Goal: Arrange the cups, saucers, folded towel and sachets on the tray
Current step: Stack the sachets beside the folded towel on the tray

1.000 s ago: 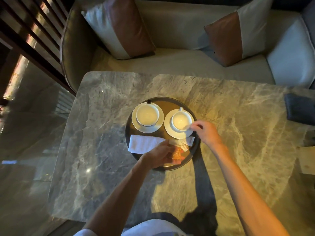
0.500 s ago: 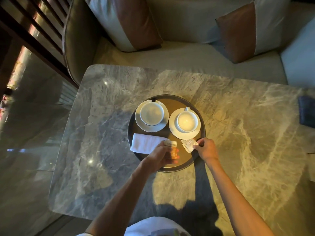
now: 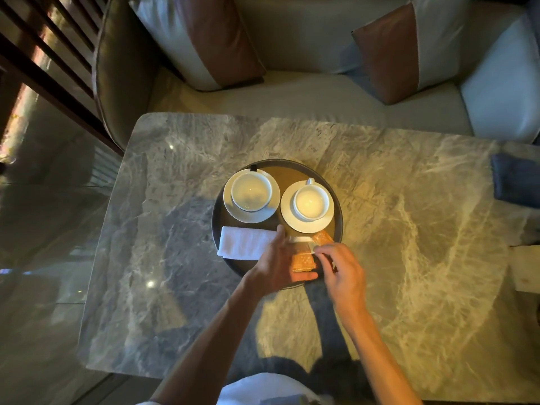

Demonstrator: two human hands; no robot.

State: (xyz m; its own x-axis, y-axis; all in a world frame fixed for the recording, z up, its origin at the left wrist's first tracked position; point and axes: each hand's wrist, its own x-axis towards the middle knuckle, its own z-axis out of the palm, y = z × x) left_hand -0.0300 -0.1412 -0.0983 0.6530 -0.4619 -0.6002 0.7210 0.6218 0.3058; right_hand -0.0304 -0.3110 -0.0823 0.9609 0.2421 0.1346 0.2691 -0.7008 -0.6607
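Observation:
A round dark tray (image 3: 292, 166) sits mid-table. On it stand two white cups on white saucers: the left cup (image 3: 251, 192) and the right cup (image 3: 309, 201). A folded white towel (image 3: 245, 242) lies at the tray's front left. Orange sachets (image 3: 304, 261) lie at the front, one more orange sachet (image 3: 323, 238) beside the right saucer. My left hand (image 3: 277, 258) rests over the tray's front, fingers spread beside the orange sachets. My right hand (image 3: 342, 264) pinches a white sachet (image 3: 301, 239) at its right end.
The grey marble table (image 3: 409, 229) stands against a beige sofa (image 3: 292, 95) with brown-and-white cushions (image 3: 210, 39). A dark blue cloth (image 3: 514, 179) lies at the table's right edge. A glossy floor lies to the left.
My right hand went from the right cup down to the sachets at the tray's front and now pinches a white one. My left hand shifted slightly, uncovering the orange sachets.

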